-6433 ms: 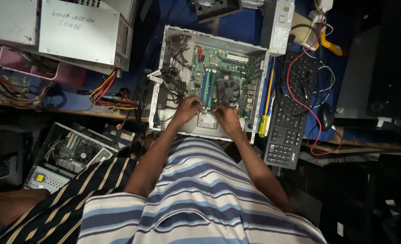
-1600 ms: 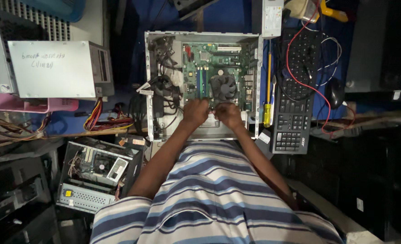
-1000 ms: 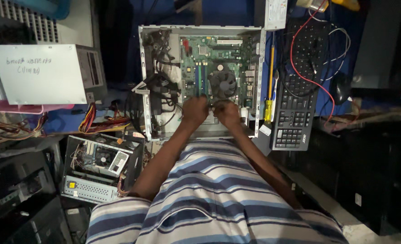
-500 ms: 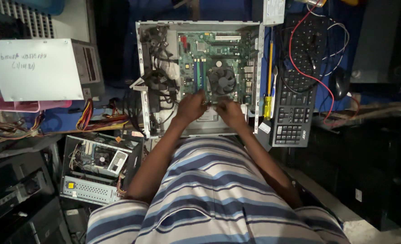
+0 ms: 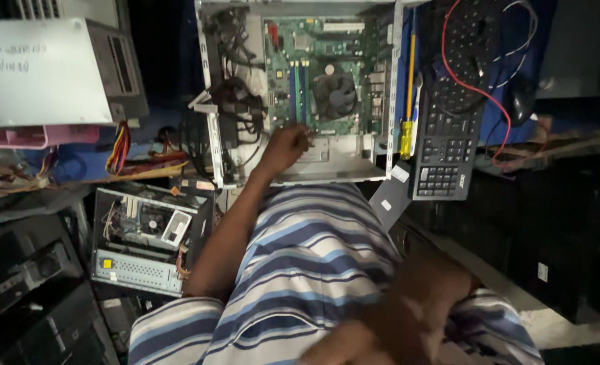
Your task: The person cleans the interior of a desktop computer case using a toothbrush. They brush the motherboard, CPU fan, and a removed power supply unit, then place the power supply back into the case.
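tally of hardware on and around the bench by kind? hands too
Open computer cases: 2 (one on the bench, one lower on the left)
Closed grey case: 1
Keyboard: 1
Mouse: 1
Yellow-handled screwdriver: 1
Hands: 2 (left hand inside the bench case, right hand blurred near the camera)
Total: 8

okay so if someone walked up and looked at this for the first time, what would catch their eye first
First the opened computer case at top centre, its green motherboard and round cooler fan laid bare, with the left hand at the board's near edge. Right of the case lie a yellow-handled screwdriver and a black keyboard crossed by a red cable. The right hand blurs large at the bottom.
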